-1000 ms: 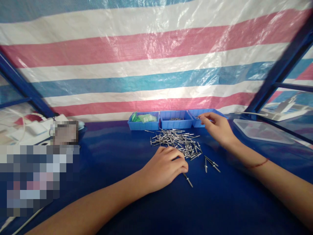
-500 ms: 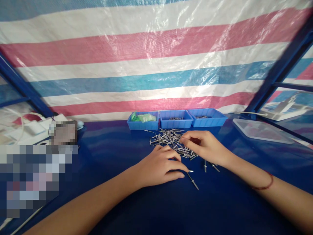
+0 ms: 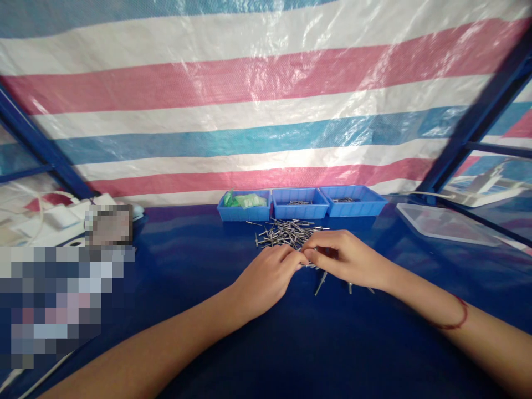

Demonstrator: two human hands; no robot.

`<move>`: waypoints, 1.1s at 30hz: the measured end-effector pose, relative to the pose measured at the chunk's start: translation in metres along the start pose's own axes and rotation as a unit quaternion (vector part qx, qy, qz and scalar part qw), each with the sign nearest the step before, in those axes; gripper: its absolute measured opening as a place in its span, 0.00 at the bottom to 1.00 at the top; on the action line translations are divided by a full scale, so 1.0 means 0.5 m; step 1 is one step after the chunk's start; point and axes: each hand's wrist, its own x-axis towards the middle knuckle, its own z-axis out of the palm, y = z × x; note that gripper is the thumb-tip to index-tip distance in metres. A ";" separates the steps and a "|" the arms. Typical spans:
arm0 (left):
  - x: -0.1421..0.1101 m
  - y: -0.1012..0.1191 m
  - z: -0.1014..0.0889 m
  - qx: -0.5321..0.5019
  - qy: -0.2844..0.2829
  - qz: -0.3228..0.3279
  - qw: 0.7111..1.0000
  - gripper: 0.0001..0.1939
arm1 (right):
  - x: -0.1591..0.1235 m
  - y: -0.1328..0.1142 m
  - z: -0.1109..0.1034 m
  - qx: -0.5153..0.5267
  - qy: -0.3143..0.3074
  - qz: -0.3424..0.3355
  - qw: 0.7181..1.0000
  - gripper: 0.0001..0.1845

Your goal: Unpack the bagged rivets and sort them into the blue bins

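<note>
Silvery blind rivets with long thin stems lie in a loose pile (image 3: 286, 230) on the blue tabletop. My left hand (image 3: 266, 280) is at the near edge of the pile, its thumb and fingers pressed together. My right hand (image 3: 349, 257) comes in from the right with a curved pinch, its fingertips meeting those of my left hand over the pile. What lies between the fingertips is hidden. A single blind rivet (image 3: 320, 282) slants just below my right hand. Further rivets show partly beneath the right wrist.
Three blue bins stand behind the pile: a left bin (image 3: 245, 214) with green-and-white plastic packets, a middle bin (image 3: 300, 211) and a right bin (image 3: 361, 208) with some rivets. A clear plastic lid (image 3: 446, 224) lies at right. White devices and cables clutter the left.
My left hand has moved up, its fingers closing against my right fingertips. My right hand has shifted slightly nearer. The rivet by my left fingers is gone from its spot; one lies slanted closer to the pile.
</note>
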 end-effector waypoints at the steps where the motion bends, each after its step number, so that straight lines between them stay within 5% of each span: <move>1: 0.000 -0.002 0.000 -0.023 0.015 -0.018 0.999 0.08 | -0.001 0.000 0.000 -0.004 -0.004 -0.011 1.000 0.11; 9: 0.007 0.001 0.000 -0.225 0.171 -0.142 0.949 0.03 | -0.004 -0.001 0.014 -0.006 0.008 -0.007 1.000 0.09; 11: 0.009 0.002 0.001 -0.288 0.190 -0.169 0.923 0.09 | -0.002 -0.004 0.017 0.022 0.034 0.023 0.999 0.08; 16: 0.009 -0.003 0.003 -0.317 0.178 -0.171 0.916 0.07 | -0.001 -0.008 0.022 0.107 0.073 0.076 0.989 0.12; 33: 0.006 0.000 -0.005 -0.299 0.211 -0.154 0.918 0.06 | 0.001 -0.009 0.037 0.236 0.032 0.116 0.964 0.14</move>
